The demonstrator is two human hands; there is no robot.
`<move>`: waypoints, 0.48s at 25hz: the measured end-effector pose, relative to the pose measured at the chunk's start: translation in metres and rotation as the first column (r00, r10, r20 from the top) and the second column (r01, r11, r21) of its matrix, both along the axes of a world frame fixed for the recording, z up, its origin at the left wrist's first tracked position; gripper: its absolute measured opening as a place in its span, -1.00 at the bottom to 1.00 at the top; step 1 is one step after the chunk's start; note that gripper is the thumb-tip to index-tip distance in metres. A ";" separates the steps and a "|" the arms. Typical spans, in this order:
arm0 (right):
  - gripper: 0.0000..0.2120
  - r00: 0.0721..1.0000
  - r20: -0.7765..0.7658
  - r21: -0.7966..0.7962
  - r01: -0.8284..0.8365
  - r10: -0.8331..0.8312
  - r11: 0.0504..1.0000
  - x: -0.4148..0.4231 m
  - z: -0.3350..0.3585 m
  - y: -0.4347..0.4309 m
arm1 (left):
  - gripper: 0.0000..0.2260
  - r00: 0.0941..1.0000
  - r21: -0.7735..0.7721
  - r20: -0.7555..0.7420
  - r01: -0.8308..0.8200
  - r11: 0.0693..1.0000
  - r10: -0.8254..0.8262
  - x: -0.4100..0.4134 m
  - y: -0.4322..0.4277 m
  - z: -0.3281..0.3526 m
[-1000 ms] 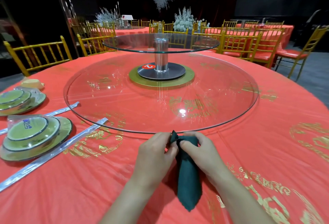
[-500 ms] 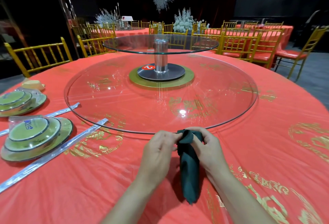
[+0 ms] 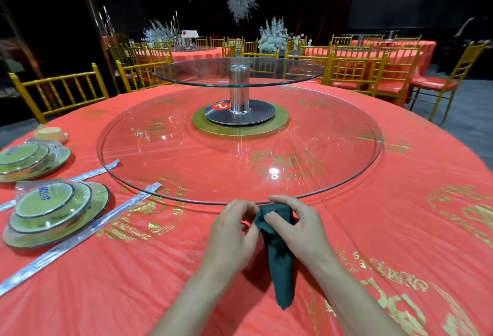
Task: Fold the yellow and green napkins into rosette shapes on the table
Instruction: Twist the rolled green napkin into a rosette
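Since a second ago both hands have worked along the top of the green napkin (image 3: 280,258), whose upper end now looks more bunched and turned over, while its tail hangs shorter toward me. My left hand (image 3: 231,231) pinches the near-left edge of that bunched top, fingers together on the cloth; my right hand (image 3: 298,225) is clamped round the top from the other side, thumb pressing into the fold. The napkin lies on the red surface (image 3: 400,202) just on my side of the glass turntable (image 3: 186,165), its narrow end pointing back at me. Wrapped plate stacks (image 3: 53,210) and wrapped chopsticks (image 3: 80,242) sit well off to the left of the turntable. I see no yellow napkin anywhere in view. I judge this to be the rolling or coiling step on the green one, early to midway: the rosette head is only starting to form. Next I would need to keep the coil tight with the right hand while the left feeds and tucks the loose tail, or the roll may spring open.
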State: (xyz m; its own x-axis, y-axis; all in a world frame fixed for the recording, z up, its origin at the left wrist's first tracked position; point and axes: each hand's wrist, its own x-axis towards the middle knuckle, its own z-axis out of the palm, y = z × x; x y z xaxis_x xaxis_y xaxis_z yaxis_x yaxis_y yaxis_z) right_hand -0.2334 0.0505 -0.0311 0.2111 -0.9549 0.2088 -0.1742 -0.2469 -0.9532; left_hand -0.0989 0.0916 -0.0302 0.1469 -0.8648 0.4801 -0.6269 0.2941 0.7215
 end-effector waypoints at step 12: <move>-0.67 0.996 0.030 0.091 -0.084 0.081 0.992 0.007 0.001 0.002 | -0.76 0.986 -0.075 0.095 -0.128 0.989 0.135 0.007 -0.005 0.002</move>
